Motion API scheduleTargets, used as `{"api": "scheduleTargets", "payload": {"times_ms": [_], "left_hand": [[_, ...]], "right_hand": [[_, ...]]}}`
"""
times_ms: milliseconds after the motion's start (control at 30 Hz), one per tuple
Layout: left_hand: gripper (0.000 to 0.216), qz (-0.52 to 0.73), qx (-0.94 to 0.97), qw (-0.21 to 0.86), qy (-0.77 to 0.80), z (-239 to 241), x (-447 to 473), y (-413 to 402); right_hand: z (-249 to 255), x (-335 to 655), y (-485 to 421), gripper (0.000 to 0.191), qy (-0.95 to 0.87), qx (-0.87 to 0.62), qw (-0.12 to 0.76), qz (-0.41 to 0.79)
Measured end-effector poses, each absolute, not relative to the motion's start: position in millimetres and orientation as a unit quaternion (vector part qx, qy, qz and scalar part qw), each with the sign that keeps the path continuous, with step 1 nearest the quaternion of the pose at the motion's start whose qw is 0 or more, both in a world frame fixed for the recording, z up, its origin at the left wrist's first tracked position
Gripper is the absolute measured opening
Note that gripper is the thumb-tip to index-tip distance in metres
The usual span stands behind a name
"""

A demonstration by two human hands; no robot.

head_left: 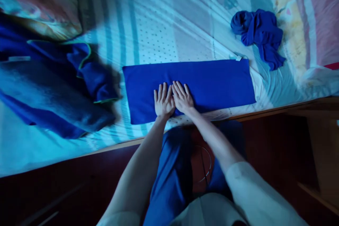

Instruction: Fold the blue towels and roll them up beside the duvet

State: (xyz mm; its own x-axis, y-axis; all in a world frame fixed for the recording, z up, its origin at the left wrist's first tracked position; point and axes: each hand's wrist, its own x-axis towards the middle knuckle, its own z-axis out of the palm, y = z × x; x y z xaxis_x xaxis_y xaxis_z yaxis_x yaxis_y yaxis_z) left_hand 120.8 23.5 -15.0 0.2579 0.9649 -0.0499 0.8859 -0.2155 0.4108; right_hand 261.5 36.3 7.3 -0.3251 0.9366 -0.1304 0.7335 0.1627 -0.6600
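A blue towel (212, 81), folded into a long flat strip, lies on the bed near its front edge. My left hand (163, 101) and my right hand (182, 97) rest side by side on the middle of the strip. Both hands lie flat, palms down, fingers stretched out and a little apart. Neither hand holds anything. A small white tag (238, 57) sticks out at the strip's far right corner.
A crumpled blue cloth (261, 34) lies at the back right of the patterned sheet (164, 24). A heap of blue towels and a dark blanket (58, 88) covers the left side. The bed's wooden edge (278, 107) runs below the strip.
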Motion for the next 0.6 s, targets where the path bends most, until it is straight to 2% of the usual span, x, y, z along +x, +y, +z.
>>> {"api": "scheduleTargets", "payload": {"times_ms": [100,200,367,600], "left_hand": [[0.072,0.114,0.767,0.184,0.605,-17,115,22],[0.070,0.134,0.758,0.205,0.605,-14,111,24],[0.067,0.200,0.732,0.245,0.603,-15,115,24],[0.065,0.228,0.729,0.239,0.600,-22,115,24]], "right_hand": [[-5,243,29,0.068,-0.730,-0.575,0.189,0.317],[-5,262,26,0.068,-0.755,-0.563,0.156,0.298],[3,329,24,0.070,-0.791,-0.565,0.054,0.230],[0,451,10,0.066,-0.741,-0.655,0.053,0.137]]}}
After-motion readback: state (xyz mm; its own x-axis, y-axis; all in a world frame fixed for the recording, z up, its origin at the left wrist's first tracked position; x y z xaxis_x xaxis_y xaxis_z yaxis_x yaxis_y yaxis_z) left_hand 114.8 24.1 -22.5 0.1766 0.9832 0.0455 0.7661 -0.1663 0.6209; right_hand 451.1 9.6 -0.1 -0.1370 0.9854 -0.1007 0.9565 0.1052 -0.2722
